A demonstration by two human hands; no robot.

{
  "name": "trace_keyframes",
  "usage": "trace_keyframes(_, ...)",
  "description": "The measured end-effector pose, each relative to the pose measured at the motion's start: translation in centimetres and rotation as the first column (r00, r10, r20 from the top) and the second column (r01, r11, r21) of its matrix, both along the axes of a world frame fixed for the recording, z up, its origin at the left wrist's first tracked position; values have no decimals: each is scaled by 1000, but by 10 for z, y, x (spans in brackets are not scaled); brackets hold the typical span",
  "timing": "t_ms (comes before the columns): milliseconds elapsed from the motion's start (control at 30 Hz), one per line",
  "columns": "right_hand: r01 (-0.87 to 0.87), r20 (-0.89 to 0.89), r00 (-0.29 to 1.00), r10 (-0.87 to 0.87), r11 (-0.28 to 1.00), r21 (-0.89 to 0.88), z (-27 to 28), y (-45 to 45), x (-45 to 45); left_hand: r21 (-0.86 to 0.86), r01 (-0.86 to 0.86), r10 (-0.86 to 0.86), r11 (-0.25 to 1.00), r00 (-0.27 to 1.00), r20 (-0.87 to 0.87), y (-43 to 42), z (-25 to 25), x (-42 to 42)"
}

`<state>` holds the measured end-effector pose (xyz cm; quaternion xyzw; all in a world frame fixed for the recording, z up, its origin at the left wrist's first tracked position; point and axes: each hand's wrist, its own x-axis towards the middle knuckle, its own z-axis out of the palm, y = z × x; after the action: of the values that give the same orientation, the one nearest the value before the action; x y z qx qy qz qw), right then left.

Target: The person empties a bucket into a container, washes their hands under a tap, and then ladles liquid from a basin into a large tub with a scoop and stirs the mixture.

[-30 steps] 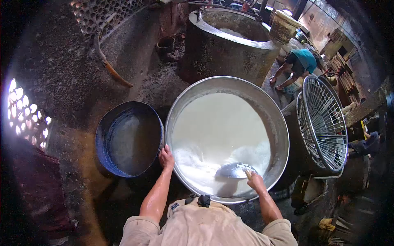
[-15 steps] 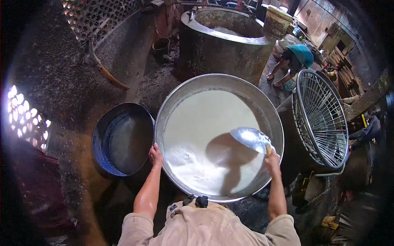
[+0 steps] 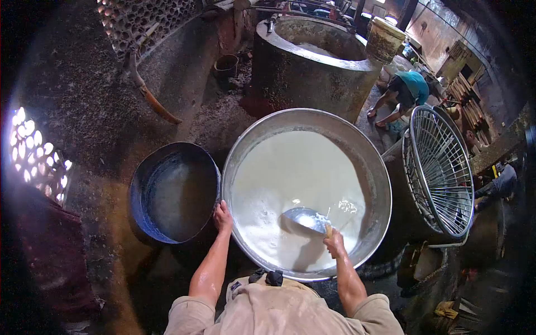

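A wide metal basin (image 3: 383, 223) holds white, milky liquid (image 3: 296, 167). My left hand (image 3: 223, 218) grips the basin's rim on its left side, near the blue tub. In my right hand (image 3: 334, 244) is the short handle of a round metal ladle (image 3: 306, 218); its bowl sits at the liquid's surface, in the lower middle of the basin. The blue tub (image 3: 146, 215) stands just left of the basin, with what looks like a shallow layer of liquid at its bottom.
A large round concrete vat (image 3: 312, 84) stands behind the basin, with a crusted bucket (image 3: 385, 42) on its edge. At the right is a wire basket (image 3: 444, 173). Beyond it a person (image 3: 410, 86) in teal bends down. Another person (image 3: 502, 183) is partly visible at far right.
The ladle rose and swung right, its bowl clear of the liquid, then came back left and down to the surface. My left hand stayed on the rim. The camera view shifted slightly.
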<state>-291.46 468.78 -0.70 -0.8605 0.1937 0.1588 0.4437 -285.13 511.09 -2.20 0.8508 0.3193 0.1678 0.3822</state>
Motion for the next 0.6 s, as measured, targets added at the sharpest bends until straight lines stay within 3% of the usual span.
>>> trace_keyframes(100,-11,-31,999,13,999,38,2,35,-16,-66,40,-45,997,996,-73,1,8,-2)
trace_keyframes(300,-125,-106,986,126,992,9,24,95,-35,-104,41,-42,994,999,-4,0,8,0)
trace_keyframes(500,-101,-209,971,119,991,92,99,123,-19,-88,71,-71,994,997,5,0,9,-1)
trace_keyframes(567,-167,-211,958,194,976,140,120,115,4,-77,82,-81,994,997,8,-1,3,-1)
trace_keyframes(600,-241,-186,950,250,968,71,141,116,20,-73,85,-84,994,996,24,-1,4,-1)
